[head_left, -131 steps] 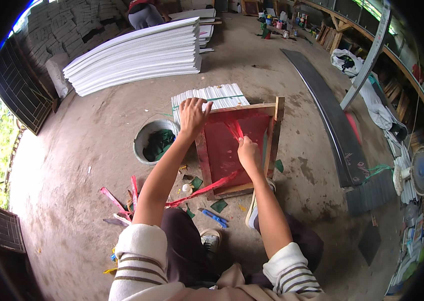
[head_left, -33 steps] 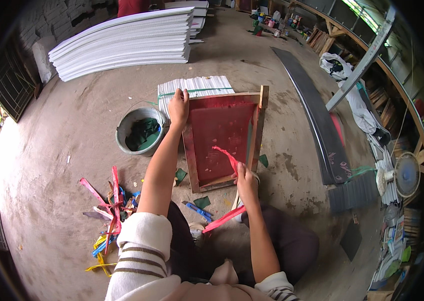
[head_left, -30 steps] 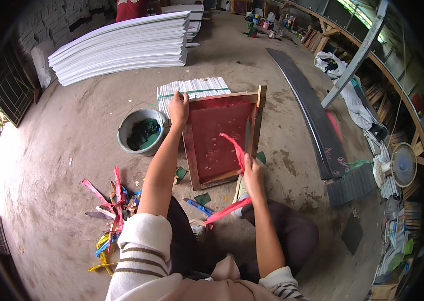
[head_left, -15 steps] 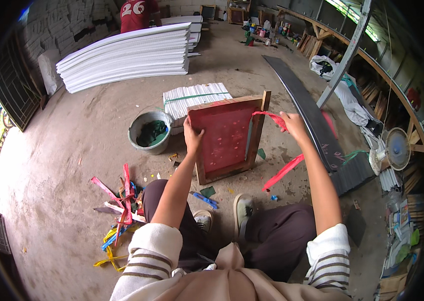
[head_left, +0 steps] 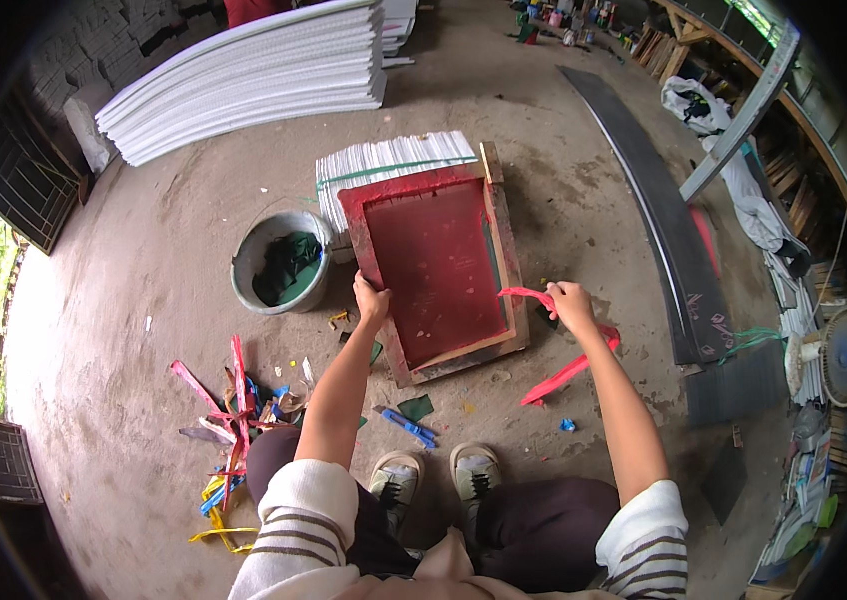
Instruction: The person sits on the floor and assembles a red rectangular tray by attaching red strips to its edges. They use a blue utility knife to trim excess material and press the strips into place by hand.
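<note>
A wooden frame with red mesh, like a printing screen (head_left: 433,270), leans back over the floor in front of me. My left hand (head_left: 371,300) is closed on its left side bar. In my right hand (head_left: 570,303) I pinch a red tape-like strip (head_left: 526,294); its far end reaches the frame's right side, and whether it still sticks there I cannot tell. Below that hand another length of red strip (head_left: 568,372) trails to the floor; whether it is the same piece is hidden by my forearm. A blue cutter knife (head_left: 407,426) lies near my shoes beside a dark green scrap (head_left: 415,407).
Left of the frame stands a grey bucket (head_left: 242,262) with dark green cloth. Behind is a strapped bundle of white slats (head_left: 398,157). Crumpled strips (head_left: 233,420) lie left of my knee. A long black board (head_left: 638,220) and a fan (head_left: 843,357) are at right, white sheets (head_left: 253,75) farther back.
The frame has tipped backward, showing its recessed mesh more fully. My left hand has slid lower along its side, and my right hand has come down with the strip. My view tilts farther down.
</note>
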`<state>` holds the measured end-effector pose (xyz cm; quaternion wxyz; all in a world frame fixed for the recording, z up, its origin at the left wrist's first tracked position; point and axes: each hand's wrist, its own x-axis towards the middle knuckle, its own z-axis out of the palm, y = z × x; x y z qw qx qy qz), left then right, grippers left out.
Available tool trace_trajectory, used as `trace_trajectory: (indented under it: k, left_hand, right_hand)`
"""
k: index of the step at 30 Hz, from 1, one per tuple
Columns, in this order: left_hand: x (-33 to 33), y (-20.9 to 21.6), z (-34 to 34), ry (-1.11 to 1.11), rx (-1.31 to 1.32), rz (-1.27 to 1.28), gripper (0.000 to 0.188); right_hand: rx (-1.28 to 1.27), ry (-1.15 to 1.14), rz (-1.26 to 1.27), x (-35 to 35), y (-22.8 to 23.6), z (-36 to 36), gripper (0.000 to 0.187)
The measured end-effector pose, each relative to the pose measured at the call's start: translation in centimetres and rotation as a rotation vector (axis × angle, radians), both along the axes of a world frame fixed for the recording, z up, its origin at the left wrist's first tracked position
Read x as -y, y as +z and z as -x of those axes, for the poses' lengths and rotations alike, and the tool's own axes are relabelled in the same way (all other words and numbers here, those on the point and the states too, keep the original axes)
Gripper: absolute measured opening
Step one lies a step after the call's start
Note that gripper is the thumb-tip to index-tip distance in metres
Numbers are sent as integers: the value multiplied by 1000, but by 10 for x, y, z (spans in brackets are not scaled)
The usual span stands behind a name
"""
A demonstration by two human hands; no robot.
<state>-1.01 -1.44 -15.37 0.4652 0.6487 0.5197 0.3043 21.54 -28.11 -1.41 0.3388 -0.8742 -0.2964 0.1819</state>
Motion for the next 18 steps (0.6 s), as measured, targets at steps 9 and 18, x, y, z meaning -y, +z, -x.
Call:
trace_trajectory:
  k: [9,18]
  left_hand:
    - [-17,-32,7,-41,-108,7,92]
    - [10,67,57,-287,-134,-429,58]
  right_hand:
    - [136,95,-110,-54,-9,7,31]
    - [1,209,-371,-77,39,38,36]
